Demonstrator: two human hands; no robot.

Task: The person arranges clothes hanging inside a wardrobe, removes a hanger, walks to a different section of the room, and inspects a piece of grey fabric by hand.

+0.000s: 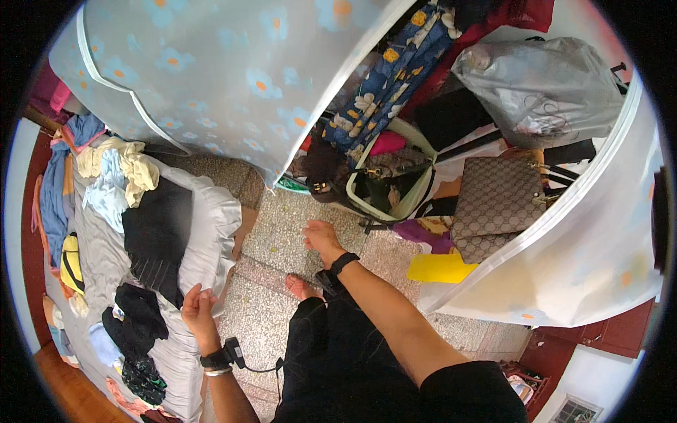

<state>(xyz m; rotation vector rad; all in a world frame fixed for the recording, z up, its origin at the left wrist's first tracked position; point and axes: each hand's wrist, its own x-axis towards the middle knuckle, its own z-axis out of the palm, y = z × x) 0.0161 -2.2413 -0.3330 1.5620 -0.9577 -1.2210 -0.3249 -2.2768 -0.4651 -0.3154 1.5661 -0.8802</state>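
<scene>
My left hand (199, 313) is over the ruffled edge of a light grey bedsheet (211, 211), with bent fingers apart and nothing seen in it. Just beside it lies a black garment (160, 227), spread flat near the bed's edge; whether my fingers touch it I cannot tell. My right hand (322, 240) hangs over the speckled floor between the bed and a fabric wardrobe. Its fingers are loosely curled, and no object shows in them. Both wrists wear black bands. A crumpled black garment (138, 322) rests on the bed left of my left hand.
The wardrobe's flower-print cover (222, 69) hangs unzipped. Inside are a pale green basket (391, 214), a brown patterned handbag (494, 206), a grey plastic bag (545, 90) and blue floral cloth (389, 79). A yellow item (440, 268) lies at its lower edge. Cream clothing (119, 161) is heaped on the bed.
</scene>
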